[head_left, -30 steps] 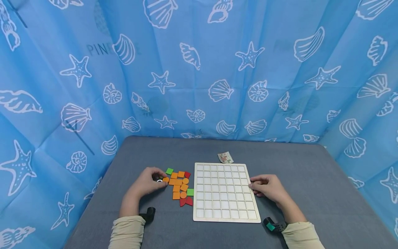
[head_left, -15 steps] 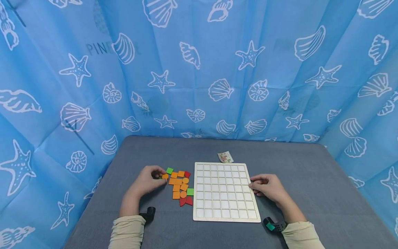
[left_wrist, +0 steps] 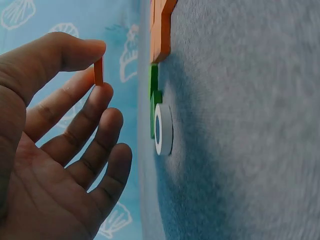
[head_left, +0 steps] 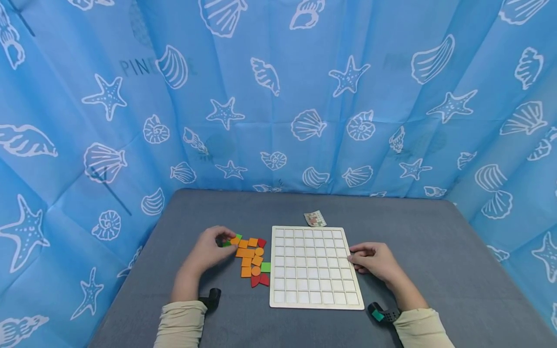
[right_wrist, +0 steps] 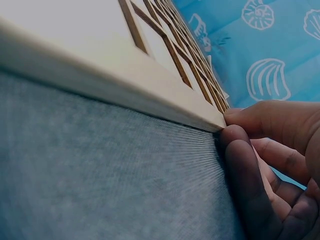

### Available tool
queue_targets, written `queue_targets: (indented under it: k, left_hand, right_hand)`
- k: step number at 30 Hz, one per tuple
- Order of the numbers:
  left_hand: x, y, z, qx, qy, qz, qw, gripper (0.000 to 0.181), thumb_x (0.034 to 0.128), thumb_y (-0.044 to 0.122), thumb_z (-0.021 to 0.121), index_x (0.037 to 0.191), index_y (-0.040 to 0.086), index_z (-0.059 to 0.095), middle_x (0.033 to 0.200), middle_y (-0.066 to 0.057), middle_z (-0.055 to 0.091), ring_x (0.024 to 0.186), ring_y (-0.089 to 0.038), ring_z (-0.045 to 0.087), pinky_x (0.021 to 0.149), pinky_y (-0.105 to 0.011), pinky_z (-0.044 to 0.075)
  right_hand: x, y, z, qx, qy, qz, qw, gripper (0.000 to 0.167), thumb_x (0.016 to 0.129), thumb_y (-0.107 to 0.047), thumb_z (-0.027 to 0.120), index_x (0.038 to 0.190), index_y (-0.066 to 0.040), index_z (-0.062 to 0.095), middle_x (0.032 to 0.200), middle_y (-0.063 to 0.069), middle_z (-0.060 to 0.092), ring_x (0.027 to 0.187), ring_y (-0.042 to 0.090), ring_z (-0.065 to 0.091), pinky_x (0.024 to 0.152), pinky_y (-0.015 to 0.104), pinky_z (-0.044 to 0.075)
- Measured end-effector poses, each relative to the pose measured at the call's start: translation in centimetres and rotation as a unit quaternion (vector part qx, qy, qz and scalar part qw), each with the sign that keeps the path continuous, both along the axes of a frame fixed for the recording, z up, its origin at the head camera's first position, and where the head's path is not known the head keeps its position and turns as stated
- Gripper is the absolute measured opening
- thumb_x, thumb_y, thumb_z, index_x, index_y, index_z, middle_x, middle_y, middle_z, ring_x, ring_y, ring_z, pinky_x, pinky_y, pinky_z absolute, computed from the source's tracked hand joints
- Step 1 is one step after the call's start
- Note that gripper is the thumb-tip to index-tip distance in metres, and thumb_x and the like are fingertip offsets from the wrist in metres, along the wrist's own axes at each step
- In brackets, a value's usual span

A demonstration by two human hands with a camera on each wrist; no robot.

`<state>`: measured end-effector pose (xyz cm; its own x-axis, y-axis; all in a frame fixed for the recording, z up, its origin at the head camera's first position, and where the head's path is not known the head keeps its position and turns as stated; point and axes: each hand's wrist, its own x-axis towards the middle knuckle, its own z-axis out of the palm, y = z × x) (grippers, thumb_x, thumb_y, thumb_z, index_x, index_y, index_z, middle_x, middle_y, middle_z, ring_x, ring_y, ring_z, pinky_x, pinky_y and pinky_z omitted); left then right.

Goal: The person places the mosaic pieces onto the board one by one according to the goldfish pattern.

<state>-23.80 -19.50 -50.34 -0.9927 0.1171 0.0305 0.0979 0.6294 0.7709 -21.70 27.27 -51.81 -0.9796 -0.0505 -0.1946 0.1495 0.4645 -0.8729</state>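
My left hand (head_left: 211, 250) pinches a thin orange tile (left_wrist: 98, 72) between thumb and fingertips, lifted off the table at the left end of the loose tiles. The other fingers are spread and hold nothing. Below it on the cloth, the left wrist view has a white ring (left_wrist: 167, 131) beside green tiles (left_wrist: 154, 79); in the head view the hand hides the ring. At the right, my right hand (head_left: 373, 261) grips the right edge of a pale wooden grid board (head_left: 315, 308), thumb on top and fingers against the side. The board lies flat; its squares hold no coloured tiles.
Between left hand and board lie several orange tiles (head_left: 246, 253), square and round, with red tiles (head_left: 263, 280) and a green square (head_left: 266, 267). A small printed card (head_left: 315, 219) lies behind the board. A blue shell-patterned curtain (head_left: 278, 106) hangs behind the grey table (head_left: 413, 227).
My left hand has shifted slightly away from me and to the right with the orange tile. The white ring, visible in the oldest head frame, is now covered. My right hand stays on the board.
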Motion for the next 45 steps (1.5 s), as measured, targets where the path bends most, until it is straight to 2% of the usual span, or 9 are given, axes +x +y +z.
queue_targets:
  k: [8,21,26,31,35,42,45]
  left_hand:
    - [0.0,0.7,0.1,0.001,0.009,-0.003,1.0,0.02,0.092,0.016,0.083,0.111,0.013,0.077,0.111,-0.005,0.072,0.098,-0.021,0.063,0.09,-0.042,0.054]
    - [-0.1,1.7,0.6,-0.007,0.017,-0.009,0.9998,0.02,0.0916,0.016,0.083,0.111,0.012,0.078,0.112,-0.006,0.071,0.099,-0.023,0.063,0.091,-0.041,0.054]
    - [0.1,3.2,0.7,0.008,0.007,-0.018,0.9998,0.022,0.0915,0.018,0.083,0.112,0.012,0.078,0.114,-0.007,0.071,0.099,-0.02,0.062,0.09,-0.042,0.055]
    - [0.1,4.9,0.5,0.028,0.004,-0.041,0.9987,0.021,0.09,0.018,0.085,0.109,0.013,0.079,0.11,-0.004,0.071,0.094,-0.018,0.063,0.085,-0.039,0.055]
    - [0.1,6.4,0.8,0.039,0.0,-0.059,0.9975,0.019,0.0901,0.016,0.085,0.108,0.014,0.079,0.107,-0.003,0.071,0.091,-0.017,0.063,0.082,-0.038,0.056]
    - [-0.2,8.5,0.8,0.049,-0.012,-0.091,0.9946,0.02,0.0926,0.016,0.082,0.111,0.011,0.076,0.103,-0.006,0.069,0.088,-0.019,0.06,0.079,-0.037,0.053]
    - [-0.5,9.4,0.7,0.051,-0.017,-0.097,0.9939,0.019,0.0923,0.016,0.081,0.11,0.011,0.076,0.101,-0.005,0.067,0.088,-0.02,0.058,0.078,-0.036,0.051]
  right_hand:
    - [0.0,-0.3,0.4,0.013,0.007,-0.003,0.9999,0.039,0.094,-0.011,0.08,0.126,0.009,0.071,0.091,0.009,0.076,0.076,0.017,0.072,0.065,0.03,0.061]
    - [0.0,-0.3,0.7,0.026,0.015,-0.012,0.9995,0.04,0.093,-0.011,0.081,0.125,0.01,0.07,0.091,0.009,0.076,0.076,0.016,0.071,0.064,0.03,0.06]
    - [-0.1,-0.4,0.7,0.026,0.019,-0.006,0.9995,0.04,0.093,-0.012,0.08,0.125,0.009,0.07,0.091,0.009,0.077,0.076,0.016,0.071,0.064,0.029,0.06]
    - [-0.1,-0.3,0.6,0.017,0.019,0.002,0.9997,0.039,0.094,-0.01,0.079,0.127,0.009,0.07,0.091,0.009,0.076,0.075,0.016,0.071,0.066,0.029,0.061]
    - [0.0,-0.2,0.5,0.012,0.02,0.006,0.9997,0.039,0.095,-0.01,0.079,0.127,0.009,0.069,0.092,0.01,0.076,0.076,0.016,0.071,0.067,0.029,0.061]
    - [0.3,-0.2,0.2,0.003,0.014,0.007,0.9999,0.04,0.095,-0.011,0.079,0.128,0.009,0.069,0.093,0.01,0.077,0.077,0.016,0.072,0.069,0.029,0.062]
    - [0.3,-0.2,0.1,0.003,0.013,0.005,0.9999,0.04,0.095,-0.011,0.079,0.129,0.009,0.069,0.093,0.01,0.076,0.077,0.016,0.071,0.069,0.029,0.061]
